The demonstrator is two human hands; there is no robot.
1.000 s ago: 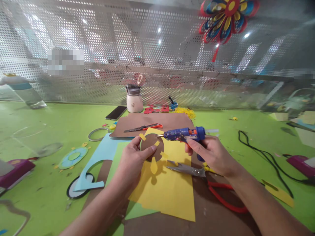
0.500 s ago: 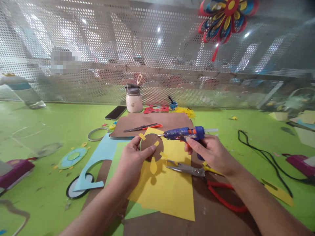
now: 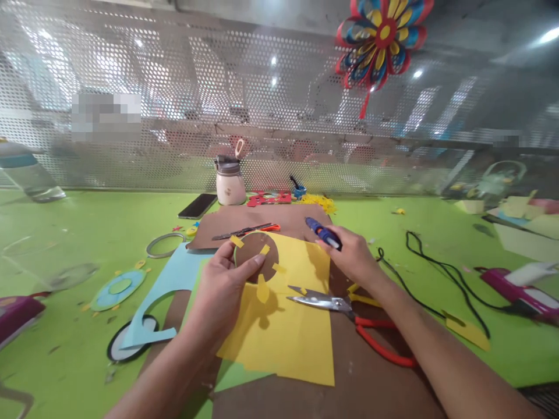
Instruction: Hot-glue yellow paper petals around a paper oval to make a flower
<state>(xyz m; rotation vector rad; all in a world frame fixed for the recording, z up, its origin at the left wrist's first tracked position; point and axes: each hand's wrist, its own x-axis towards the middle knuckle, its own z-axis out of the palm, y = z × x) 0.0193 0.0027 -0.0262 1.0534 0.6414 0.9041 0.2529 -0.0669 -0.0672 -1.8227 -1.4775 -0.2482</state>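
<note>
My left hand (image 3: 231, 267) pinches a brown paper disc (image 3: 251, 253) by its left side, thumb on top. Small yellow paper tabs stick out around the disc's edge, and one longer yellow piece (image 3: 262, 289) hangs from its lower edge. My right hand (image 3: 351, 253) is wrapped around a blue glue gun (image 3: 323, 234), whose nozzle points away to the upper left, apart from the disc. Beneath the hands lie yellow paper sheets (image 3: 297, 343). Scissors with red handles (image 3: 384, 349) rest on the paper, blades partly open, near my right forearm.
Brown paper (image 3: 301, 218) with a cutter knife (image 3: 244, 231) lies behind the disc. A phone (image 3: 198, 206) and a cream bottle (image 3: 230, 187) stand farther back. Left are a light blue paper ring (image 3: 105, 291) and a roll of tape (image 3: 166, 245). A black cord (image 3: 449, 270) runs at right.
My right hand has drawn the glue gun away from the disc and turned it, its nozzle now pointing up and away. My left hand still holds the disc. The view has shifted slightly.
</note>
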